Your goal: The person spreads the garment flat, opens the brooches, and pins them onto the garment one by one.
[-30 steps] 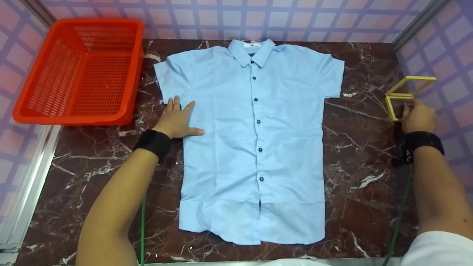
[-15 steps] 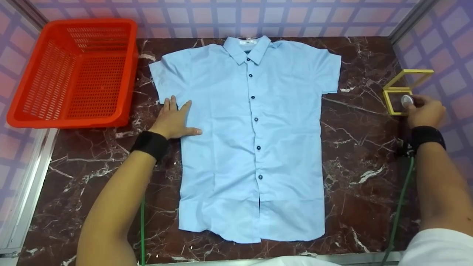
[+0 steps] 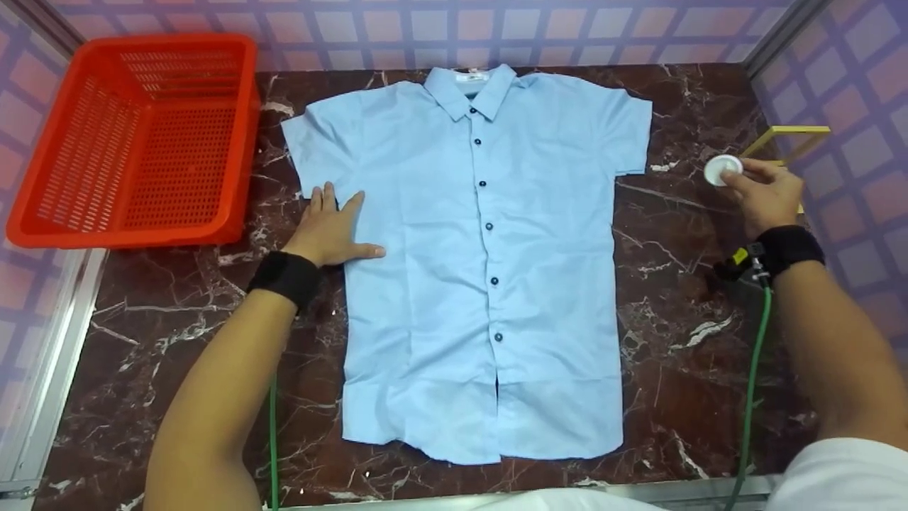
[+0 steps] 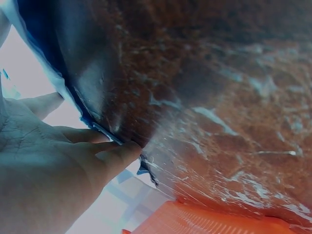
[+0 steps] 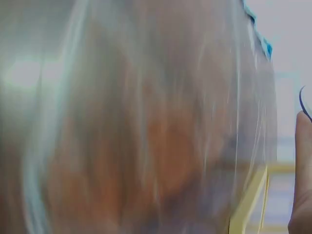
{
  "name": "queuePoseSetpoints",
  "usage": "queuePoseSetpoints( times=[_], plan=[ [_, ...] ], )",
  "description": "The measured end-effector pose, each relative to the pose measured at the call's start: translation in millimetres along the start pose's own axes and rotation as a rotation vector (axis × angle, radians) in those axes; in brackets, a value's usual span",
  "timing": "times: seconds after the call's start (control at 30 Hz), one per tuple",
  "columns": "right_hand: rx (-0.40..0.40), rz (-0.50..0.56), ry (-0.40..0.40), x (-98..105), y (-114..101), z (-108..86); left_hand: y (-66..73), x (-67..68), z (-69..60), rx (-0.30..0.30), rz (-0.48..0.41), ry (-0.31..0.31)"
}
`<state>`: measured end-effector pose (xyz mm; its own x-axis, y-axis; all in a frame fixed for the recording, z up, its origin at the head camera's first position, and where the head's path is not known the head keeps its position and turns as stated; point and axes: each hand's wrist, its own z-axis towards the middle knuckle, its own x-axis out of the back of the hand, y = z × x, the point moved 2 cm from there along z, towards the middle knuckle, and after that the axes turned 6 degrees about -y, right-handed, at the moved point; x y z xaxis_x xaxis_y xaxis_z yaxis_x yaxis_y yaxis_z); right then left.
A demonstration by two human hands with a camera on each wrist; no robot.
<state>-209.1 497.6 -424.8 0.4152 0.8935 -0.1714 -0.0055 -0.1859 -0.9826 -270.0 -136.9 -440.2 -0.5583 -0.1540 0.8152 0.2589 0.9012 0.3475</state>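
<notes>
A light blue short-sleeved button shirt [image 3: 440,284] lies face up on the table, collar at the far side. My left hand [image 3: 328,231] rests with fingers spread on its left edge, just below the sleeve. In the left wrist view the fingers [image 4: 119,158] lie along the cloth's border. To the right of the shirt, my right hand [image 3: 773,195] pinches a small white round disc [image 3: 714,169] between thumb and fingers, above the table. Behind that hand stands a yellow-framed hinged case [image 3: 798,130], its lid raised and its base mostly hidden. The right wrist view is blurred.
A red perforated plastic basket [image 3: 113,240] stands at the back left. Patterned walls close off the back and both sides of the dark marbled table [image 3: 681,397]. A green cable [image 3: 753,390] trails from the right wrist, another from the left.
My right hand has lifted the white disc out of the yellow case and carried it left towards the shirt. My left hand has stayed on the shirt's edge. The view has shifted slightly.
</notes>
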Motion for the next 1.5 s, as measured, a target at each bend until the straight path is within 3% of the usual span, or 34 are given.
queuePoseSetpoints(
  times=[0.3,0.53,0.83,0.93,1.2,1.5],
  plan=[
    [-0.033,0.079,-0.099,-41,17,-3.0,2.9,2.2,1.4,0.01,0.017,-0.014],
    [-0.054,-0.042,-0.189,-69,27,-5.1,2.7,2.5,0.9,0.028,0.04,-0.02],
    [-0.046,-0.039,-0.241,-90,37,-7.0,4.7,4.3,1.8,0.043,0.049,-0.036],
    [-0.038,-0.103,-0.255,-97,38,-8.0,5.1,5.1,2.5,0.048,0.053,-0.04],
    [0.015,-0.459,-0.279,-111,37,-9.6,11.0,8.7,3.3,0.066,0.109,-0.062],
    [0.071,-0.648,-0.261,-123,32,-10.3,29.4,19.2,1.7,0.131,0.18,-0.1]
  ],
)
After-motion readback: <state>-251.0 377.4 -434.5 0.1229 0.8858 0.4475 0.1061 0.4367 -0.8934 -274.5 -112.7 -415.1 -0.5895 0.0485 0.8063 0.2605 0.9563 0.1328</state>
